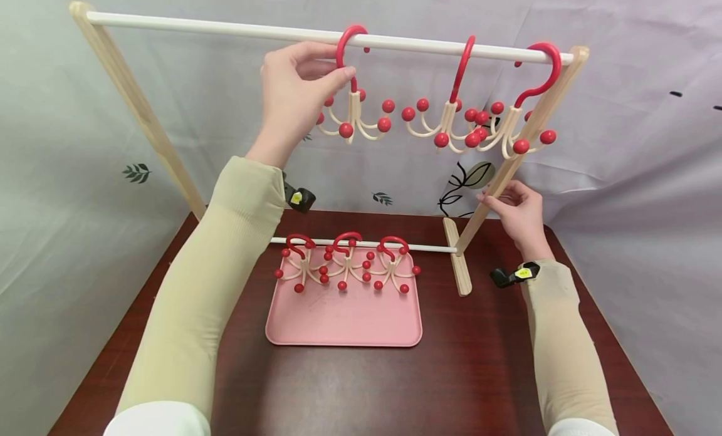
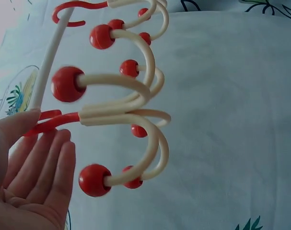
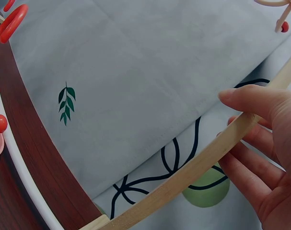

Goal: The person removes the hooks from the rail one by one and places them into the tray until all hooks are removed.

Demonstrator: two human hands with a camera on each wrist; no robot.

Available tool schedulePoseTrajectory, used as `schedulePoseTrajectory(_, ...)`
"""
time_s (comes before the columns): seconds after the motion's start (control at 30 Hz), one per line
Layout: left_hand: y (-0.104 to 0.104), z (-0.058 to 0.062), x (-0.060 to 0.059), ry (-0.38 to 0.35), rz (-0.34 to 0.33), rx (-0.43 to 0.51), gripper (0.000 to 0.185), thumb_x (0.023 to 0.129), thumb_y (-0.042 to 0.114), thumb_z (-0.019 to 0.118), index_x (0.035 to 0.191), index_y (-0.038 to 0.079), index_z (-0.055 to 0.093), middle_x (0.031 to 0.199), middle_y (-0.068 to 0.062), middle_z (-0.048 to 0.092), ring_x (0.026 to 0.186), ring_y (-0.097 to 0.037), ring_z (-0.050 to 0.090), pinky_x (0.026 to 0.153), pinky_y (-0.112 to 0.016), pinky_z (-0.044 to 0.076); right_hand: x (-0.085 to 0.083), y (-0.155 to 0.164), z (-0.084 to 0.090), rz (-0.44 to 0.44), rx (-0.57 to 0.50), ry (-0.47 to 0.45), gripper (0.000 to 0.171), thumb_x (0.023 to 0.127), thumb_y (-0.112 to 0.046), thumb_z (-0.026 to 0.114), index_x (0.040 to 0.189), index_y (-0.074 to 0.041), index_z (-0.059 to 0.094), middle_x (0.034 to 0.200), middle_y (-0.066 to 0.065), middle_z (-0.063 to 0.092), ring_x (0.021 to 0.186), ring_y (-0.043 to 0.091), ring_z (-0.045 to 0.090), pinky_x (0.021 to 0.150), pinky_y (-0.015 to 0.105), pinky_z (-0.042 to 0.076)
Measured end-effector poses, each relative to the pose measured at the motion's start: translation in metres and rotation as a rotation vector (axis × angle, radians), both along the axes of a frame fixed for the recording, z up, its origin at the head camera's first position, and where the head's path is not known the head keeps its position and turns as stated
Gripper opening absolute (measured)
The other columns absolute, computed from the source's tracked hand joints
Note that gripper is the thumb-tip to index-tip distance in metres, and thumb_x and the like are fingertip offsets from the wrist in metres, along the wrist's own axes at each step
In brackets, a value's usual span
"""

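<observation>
1. Keep left hand (image 1: 296,88) pinching the hook (image 1: 348,47) at its red neck, thumb and fingertips closed on it just above the cream prongs; palm side stays loose in the left wrist view, fingers (image 2: 49,163) nearly straight under the red stem.
2. Hold the hook square over the top rail (image 1: 225,29): red curve already sits over it, just above the fingertips. Lower straight until the curve bears on the rail, no twist.
3. Watch the ball-tipped prongs (image 2: 135,96) hanging below the pinch; keep them off the second hook (image 1: 451,104), right of the hand, and clear of the third hook (image 1: 530,91) beyond, whose prongs already crowd each other.
4. Keep right hand (image 1: 519,213) wrapped on the leg (image 3: 198,160), thumb over, fingers behind, to steady the rack; press lightly, since the frame looks light and likely to tip.
5. Leave alone, below the left forearm, three hooks (image 1: 346,264) hung on the low rail (image 1: 429,247) over the tray (image 1: 344,323).
</observation>
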State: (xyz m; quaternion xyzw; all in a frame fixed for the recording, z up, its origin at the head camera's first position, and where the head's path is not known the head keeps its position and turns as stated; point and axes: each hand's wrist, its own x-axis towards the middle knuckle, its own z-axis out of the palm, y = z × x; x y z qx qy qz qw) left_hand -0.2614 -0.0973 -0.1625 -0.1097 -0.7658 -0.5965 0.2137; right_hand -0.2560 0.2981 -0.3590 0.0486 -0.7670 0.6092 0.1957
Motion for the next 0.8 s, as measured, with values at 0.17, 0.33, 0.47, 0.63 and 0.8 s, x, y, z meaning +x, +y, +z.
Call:
schedulePoseTrajectory(0.17,0.000,-0.001,-0.008,0.011,0.016,0.006,0.029,0.085,0.025,0.086,0.113,0.019,0.080,0.100,0.002,0.077,0.091,-0.014,0.070,0.071,-0.028,0.052,-0.001,-0.001,0.002,-0.002,0.008,-0.001,0.028,0.088,-0.003,0.079,0.112,0.005,0.069,0.096,-0.001,0.075,0.088,0.008,0.072,0.082,0.018,0.055)
schedulePoseTrajectory(0.33,0.003,0.002,0.000,0.103,0.014,0.116,0.024,0.085,0.016,0.086,0.108,0.011,0.079,0.097,-0.002,0.077,0.089,-0.014,0.072,0.070,-0.027,0.053,0.000,0.000,0.001,0.024,-0.021,-0.001,0.024,0.088,0.000,0.078,0.111,0.005,0.070,0.095,0.000,0.076,0.086,0.009,0.073,0.081,0.018,0.055)
schedulePoseTrajectory(0.47,0.001,0.006,0.011,0.218,0.016,0.174,0.021,0.086,0.012,0.084,0.105,0.007,0.078,0.098,-0.004,0.077,0.091,-0.014,0.072,0.077,-0.027,0.056,0.001,0.000,0.001,0.021,-0.024,-0.003,0.023,0.088,-0.002,0.079,0.109,0.000,0.072,0.095,-0.001,0.076,0.087,0.010,0.073,0.082,0.018,0.055)
schedulePoseTrajectory(0.63,-0.004,0.011,0.023,0.294,0.001,0.244,0.017,0.085,0.009,0.084,0.100,0.006,0.078,0.096,-0.006,0.076,0.089,-0.017,0.072,0.077,-0.028,0.057,0.000,0.000,0.002,0.020,-0.024,0.006,0.023,0.087,-0.002,0.080,0.109,0.000,0.072,0.096,0.002,0.076,0.088,0.011,0.073,0.081,0.018,0.055)
schedulePoseTrajectory(0.8,-0.006,0.009,0.034,0.346,-0.015,0.258,0.015,0.084,0.006,0.085,0.097,0.005,0.078,0.095,-0.008,0.076,0.089,-0.018,0.073,0.083,-0.028,0.057,-0.001,0.000,0.002,0.041,-0.058,0.020,0.023,0.086,0.002,0.079,0.108,0.004,0.071,0.096,0.006,0.076,0.087,0.012,0.073,0.080,0.018,0.055)
